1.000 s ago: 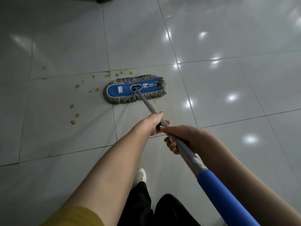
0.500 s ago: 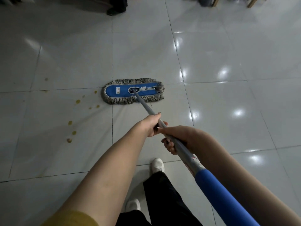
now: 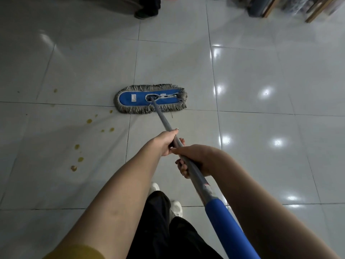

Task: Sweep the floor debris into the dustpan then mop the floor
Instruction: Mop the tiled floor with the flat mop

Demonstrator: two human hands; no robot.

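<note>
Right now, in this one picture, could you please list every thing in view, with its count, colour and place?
flat fringed mop head: one, blue with grey fringe, on the floor, centre
metal mop pole: one, grey, from mop head to hands
foam grip: one, blue, on the pole, bottom right
small spots: about nine, yellow-brown, floor left of mop head
glossy tiled floor: pale grey, throughout
dark shoe: one, another person's, top edge
wooden legs: at least two, light brown, top right, blurred
left hand: grips the pole
right hand: grips the pole, nearer the body
white shoes: two, below hands
black trousers: bottom centre
yellow sleeve: bottom left
</note>
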